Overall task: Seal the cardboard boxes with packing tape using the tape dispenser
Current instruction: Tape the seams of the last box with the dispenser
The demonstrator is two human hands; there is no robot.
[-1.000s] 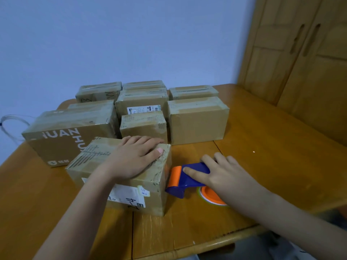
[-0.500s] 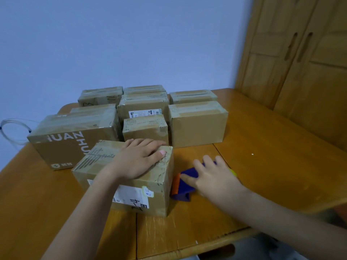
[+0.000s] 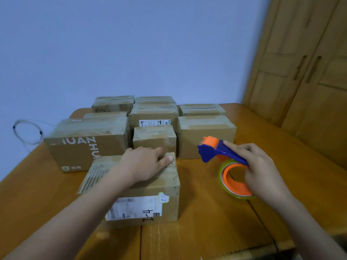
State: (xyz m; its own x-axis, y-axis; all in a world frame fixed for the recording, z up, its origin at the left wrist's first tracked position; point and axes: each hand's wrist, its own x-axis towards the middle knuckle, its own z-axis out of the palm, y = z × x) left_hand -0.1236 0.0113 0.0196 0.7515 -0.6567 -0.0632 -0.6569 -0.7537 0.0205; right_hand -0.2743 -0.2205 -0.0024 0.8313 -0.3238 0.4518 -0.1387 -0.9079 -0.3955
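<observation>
A pale blue wall fills the background, with wooden cupboard doors [image 3: 308,76] along the right side. Below them a wooden table [image 3: 281,147] spreads across the near part of the scene.

On the far half of the table stands a cluster of brown cardboard boxes, their tops covered in tape. The largest box [image 3: 86,141] sits on the left, with white letters printed on its front. To the right is a plain box [image 3: 206,137], and between the two a small box [image 3: 154,136]. Behind that small one is a box with a white label [image 3: 154,116], and more boxes stand in a row along the far edge.

Closest to the viewer, left of centre, is the near box [image 3: 142,196], with a white shipping label [image 3: 134,208] on its front face. The person's left hand [image 3: 144,162] lies flat on its top, fingers straight and pressing down near the far right corner.

To the right of this box, the right hand [image 3: 261,169] grips a blue and orange tape dispenser [image 3: 223,158], fingers curled round its blue handle. The dispenser is raised above the table, its orange roller pointing left toward the boxes, apart from the near box. A roll of tape [image 3: 233,180] with an orange core sits in the dispenser under the hand.

A coil of thin clear cable [image 3: 26,132] hangs off the far left table edge.
</observation>
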